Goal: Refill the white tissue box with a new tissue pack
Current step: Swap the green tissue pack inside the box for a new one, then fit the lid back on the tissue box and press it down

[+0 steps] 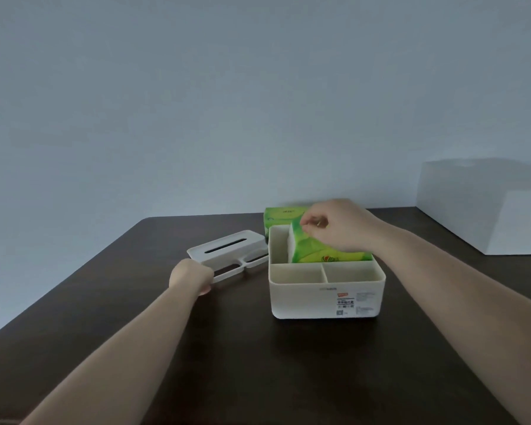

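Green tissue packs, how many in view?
2. One green tissue pack sits tilted in the white tissue box under the right hand; another lies behind the box, partly hidden.

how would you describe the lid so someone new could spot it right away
On the dark table, look just left of the open white tissue box. The lid lies flat there, the left hand at its near edge; only it has a long dark slot.
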Tool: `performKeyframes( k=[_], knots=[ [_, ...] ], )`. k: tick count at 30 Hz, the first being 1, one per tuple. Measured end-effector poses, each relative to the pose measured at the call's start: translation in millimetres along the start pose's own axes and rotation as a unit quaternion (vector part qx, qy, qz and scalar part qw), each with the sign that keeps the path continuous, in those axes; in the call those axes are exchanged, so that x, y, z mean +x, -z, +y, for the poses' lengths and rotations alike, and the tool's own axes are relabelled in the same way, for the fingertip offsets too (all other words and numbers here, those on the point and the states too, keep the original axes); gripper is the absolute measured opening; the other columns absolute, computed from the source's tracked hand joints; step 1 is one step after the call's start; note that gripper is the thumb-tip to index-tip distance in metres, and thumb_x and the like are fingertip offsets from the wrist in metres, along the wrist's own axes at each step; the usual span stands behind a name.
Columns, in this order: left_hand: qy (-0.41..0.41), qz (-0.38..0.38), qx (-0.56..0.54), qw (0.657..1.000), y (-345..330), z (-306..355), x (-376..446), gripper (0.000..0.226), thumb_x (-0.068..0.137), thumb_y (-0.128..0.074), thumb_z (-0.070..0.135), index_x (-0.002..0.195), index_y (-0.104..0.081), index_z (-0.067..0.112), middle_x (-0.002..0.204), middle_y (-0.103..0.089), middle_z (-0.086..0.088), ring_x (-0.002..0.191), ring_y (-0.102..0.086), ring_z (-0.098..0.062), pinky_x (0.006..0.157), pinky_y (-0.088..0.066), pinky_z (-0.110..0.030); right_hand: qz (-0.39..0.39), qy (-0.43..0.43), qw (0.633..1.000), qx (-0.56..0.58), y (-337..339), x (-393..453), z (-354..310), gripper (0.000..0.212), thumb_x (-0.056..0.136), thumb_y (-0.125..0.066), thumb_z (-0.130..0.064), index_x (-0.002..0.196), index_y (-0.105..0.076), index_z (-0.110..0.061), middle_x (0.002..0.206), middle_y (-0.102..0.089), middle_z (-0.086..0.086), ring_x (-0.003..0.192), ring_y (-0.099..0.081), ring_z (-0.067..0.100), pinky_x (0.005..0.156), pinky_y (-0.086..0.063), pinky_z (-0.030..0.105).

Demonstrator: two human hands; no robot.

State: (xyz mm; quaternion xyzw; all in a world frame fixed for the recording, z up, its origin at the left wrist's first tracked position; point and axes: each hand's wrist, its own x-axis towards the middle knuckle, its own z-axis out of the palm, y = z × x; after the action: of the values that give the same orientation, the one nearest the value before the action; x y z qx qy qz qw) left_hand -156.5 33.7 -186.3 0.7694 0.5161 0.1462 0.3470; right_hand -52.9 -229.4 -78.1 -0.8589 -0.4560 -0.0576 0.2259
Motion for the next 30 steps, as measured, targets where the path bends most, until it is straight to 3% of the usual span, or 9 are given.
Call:
performKeyframes(
  k=[5, 8, 11, 14, 16, 21, 24, 27, 30],
  knots=[
    [-0.022, 0.041, 0.027, 0.999, 8.9, 0.7, -15.8, 0.007, 0.078, -0.056, 0.003, 0.082, -0.059, -0.001, 0.069, -0.059, -0.011, 0.07, -0.059, -0.03, 0.06, -0.044, -0.032, -0.016, -0.001, 1.0, -0.008, 0.2, -2.7, 1.0, 0.025, 0.092, -0.055, -0.029, 0.109, -0.071, -0.02, 0.112, -0.07, -0.003, 0.103, -0.062, 0.018, 0.094, -0.05, 0.036],
    [-0.033, 0.083, 0.02, 0.996, 24.6, 4.5, -19.0, 0.012, 0.077, -0.059, 0.004, 0.079, -0.069, -0.004, 0.066, -0.061, -0.012, 0.057, -0.054, -0.025, 0.057, -0.041, -0.032, 0.008, -0.018, 1.0, 0.023, 4.4, -2.9, 2.5, 0.024, 0.092, -0.055, -0.026, 0.108, -0.071, -0.017, 0.113, -0.071, -0.001, 0.105, -0.063, 0.018, 0.094, -0.048, 0.031],
    [-0.048, 0.119, 0.018, 0.992, 47.5, 17.1, -26.6, 0.015, 0.077, -0.059, 0.002, 0.062, -0.058, 0.0, 0.057, -0.051, -0.009, 0.06, -0.055, -0.029, 0.062, -0.041, -0.032, 0.051, -0.053, 0.994, 0.078, 9.3, -1.6, 2.3, 0.026, 0.093, -0.054, -0.021, 0.111, -0.07, -0.013, 0.118, -0.069, 0.003, 0.109, -0.062, 0.019, 0.091, -0.046, 0.029],
    [-0.081, 0.15, 0.001, 0.985, 69.3, 35.2, -38.6, 0.014, 0.079, -0.058, 0.005, 0.066, -0.06, 0.0, 0.06, -0.054, -0.011, 0.071, -0.059, -0.034, 0.063, -0.044, -0.034, 0.083, -0.092, 0.983, 0.138, 12.7, -3.4, 0.2, 0.031, 0.093, -0.051, -0.02, 0.121, -0.065, -0.012, 0.124, -0.066, 0.004, 0.108, -0.063, 0.022, 0.085, -0.044, 0.027],
    [-0.102, 0.16, -0.015, 0.982, 80.0, 48.8, -50.6, 0.004, 0.073, -0.057, 0.002, 0.072, -0.061, 0.002, 0.063, -0.055, -0.012, 0.062, -0.055, -0.032, 0.06, -0.048, -0.034, 0.096, -0.115, 0.974, 0.167, 14.3, -6.1, -2.2, 0.035, 0.093, -0.052, -0.021, 0.124, -0.062, -0.011, 0.126, -0.064, 0.006, 0.105, -0.064, 0.025, 0.081, -0.044, 0.028],
    [-0.17, 0.127, -0.031, 0.977, 82.4, 77.7, -84.6, 0.011, 0.07, -0.05, 0.004, 0.072, -0.06, 0.008, 0.081, -0.075, -0.017, 0.046, -0.044, -0.025, 0.05, -0.043, -0.026, 0.157, -0.173, 0.926, 0.295, 24.8, -16.9, -5.4, 0.045, 0.088, -0.055, -0.033, 0.112, -0.061, 0.006, 0.115, -0.064, 0.027, 0.099, -0.066, 0.039, 0.091, -0.053, 0.053],
    [-0.205, 0.085, -0.027, 0.975, 66.7, 89.2, -110.1, 0.01, 0.073, -0.053, 0.007, 0.07, -0.062, 0.008, 0.088, -0.078, -0.017, 0.05, -0.049, -0.027, 0.051, -0.047, -0.028, 0.139, -0.208, 0.877, 0.411, 34.2, -24.0, -2.5, 0.035, 0.089, -0.057, -0.037, 0.095, -0.062, -0.003, 0.116, -0.063, 0.025, 0.1, -0.067, 0.033, 0.089, -0.057, 0.043],
    [-0.217, 0.04, -0.033, 0.975, 45.7, 97.0, -129.8, 0.01, 0.076, -0.052, 0.007, 0.071, -0.06, 0.008, 0.078, -0.077, -0.013, 0.048, -0.05, -0.023, 0.043, -0.039, -0.022, 0.127, -0.23, 0.871, 0.415, 36.5, -31.5, 6.7, 0.02, 0.088, -0.059, -0.03, 0.08, -0.061, -0.012, 0.113, -0.066, 0.022, 0.101, -0.067, 0.031, 0.095, -0.053, 0.047],
    [-0.209, 0.01, -0.045, 0.977, 26.4, 96.0, -135.7, 0.019, 0.081, -0.053, 0.012, 0.062, -0.049, 0.01, 0.066, -0.073, -0.009, 0.051, -0.059, -0.02, 0.046, -0.038, -0.022, 0.125, -0.255, 0.888, 0.362, 28.0, -36.0, 23.6, 0.034, 0.082, -0.06, -0.026, 0.096, -0.068, 0.004, 0.101, -0.069, 0.023, 0.085, -0.061, 0.022, 0.085, -0.056, 0.04]
  ],
)
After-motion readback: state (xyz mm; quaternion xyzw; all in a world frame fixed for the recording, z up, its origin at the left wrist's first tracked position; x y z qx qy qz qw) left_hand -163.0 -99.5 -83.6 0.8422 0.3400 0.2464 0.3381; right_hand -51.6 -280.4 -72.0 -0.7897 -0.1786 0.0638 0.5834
